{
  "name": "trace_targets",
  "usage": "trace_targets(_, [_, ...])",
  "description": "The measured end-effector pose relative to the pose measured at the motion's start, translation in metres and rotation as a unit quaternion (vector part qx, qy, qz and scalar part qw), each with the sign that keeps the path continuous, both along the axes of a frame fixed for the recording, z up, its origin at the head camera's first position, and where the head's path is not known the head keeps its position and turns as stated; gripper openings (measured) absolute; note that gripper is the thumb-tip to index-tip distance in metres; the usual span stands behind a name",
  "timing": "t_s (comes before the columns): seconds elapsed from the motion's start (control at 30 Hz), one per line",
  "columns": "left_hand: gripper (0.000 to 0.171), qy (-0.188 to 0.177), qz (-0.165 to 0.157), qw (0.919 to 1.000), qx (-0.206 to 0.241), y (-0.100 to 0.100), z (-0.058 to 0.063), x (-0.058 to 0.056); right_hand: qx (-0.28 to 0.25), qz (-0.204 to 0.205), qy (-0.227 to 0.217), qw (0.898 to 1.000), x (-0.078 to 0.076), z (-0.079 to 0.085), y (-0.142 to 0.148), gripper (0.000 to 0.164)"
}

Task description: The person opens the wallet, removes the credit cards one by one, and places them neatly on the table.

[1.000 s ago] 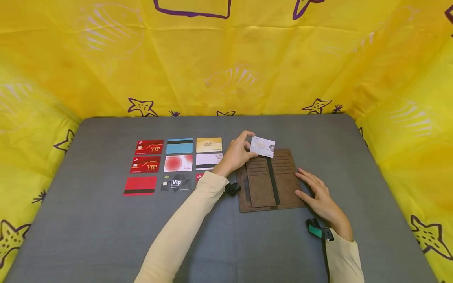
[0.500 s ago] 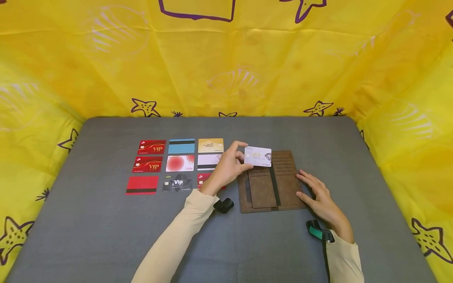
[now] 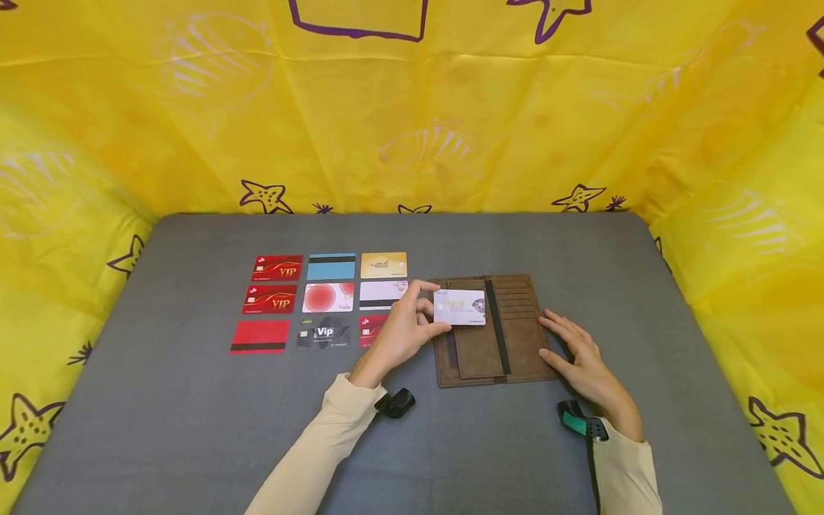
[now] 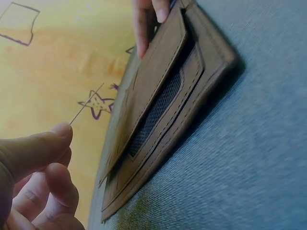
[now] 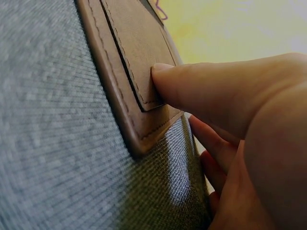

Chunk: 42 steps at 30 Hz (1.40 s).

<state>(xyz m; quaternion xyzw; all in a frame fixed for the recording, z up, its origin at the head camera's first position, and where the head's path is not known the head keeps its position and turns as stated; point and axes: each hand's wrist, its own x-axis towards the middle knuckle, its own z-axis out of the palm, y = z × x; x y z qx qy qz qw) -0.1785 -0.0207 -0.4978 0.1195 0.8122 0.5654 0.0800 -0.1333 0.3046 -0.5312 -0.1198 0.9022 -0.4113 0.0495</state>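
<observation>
A white VIP card (image 3: 460,307) is pinched at its left edge between the thumb and fingers of my left hand (image 3: 405,327). It is held over the upper left part of an open brown wallet (image 3: 524,350), covering some of its slots. In the left wrist view the card (image 4: 86,104) shows edge-on as a thin line, apart from the wallet (image 4: 163,110). My right hand (image 3: 586,363) rests at the wallet's right edge with its fingers extended. Seen from the right wrist, the thumb (image 5: 192,81) presses on the leather near a corner.
Left of the wallet, several cards lie in rows on the grey table (image 3: 193,429), among them a blue card (image 3: 331,270), a gold card (image 3: 384,265) and a red card (image 3: 260,335). A yellow patterned cloth (image 3: 335,129) stands behind and at both sides.
My left hand has drawn the white card toward me and slightly left, from the wallet's top edge to over its upper left part. The right hand has stayed at the wallet's edge.
</observation>
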Motion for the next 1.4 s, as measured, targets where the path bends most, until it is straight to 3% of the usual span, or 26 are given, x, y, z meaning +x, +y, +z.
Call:
trace_targets(0.33, [0.058, -0.031, 0.033, 0.9983, 0.037, -0.019, -0.008, 0.029, 0.001, 0.002, -0.001, 1.000, 0.000, 0.000, 0.000, 0.054])
trace_targets(0.6, [0.056, -0.072, 0.027, 0.9954, 0.058, -0.036, -0.013, 0.055, 0.003, 0.002, 0.001, 1.000, 0.000, 0.000, 0.001, 0.054])
trace_targets(0.93, [0.057, -0.086, 0.042, 0.9952, 0.024, -0.061, -0.015, 0.082, 0.001, -0.001, 0.000, 1.000, 0.001, -0.001, 0.000, 0.054])
trace_targets(1.4, [0.064, -0.095, 0.095, 0.9878, -0.079, -0.087, -0.016, 0.095, 0.004, 0.002, -0.003, 1.000, 0.001, -0.002, 0.001, 0.054])
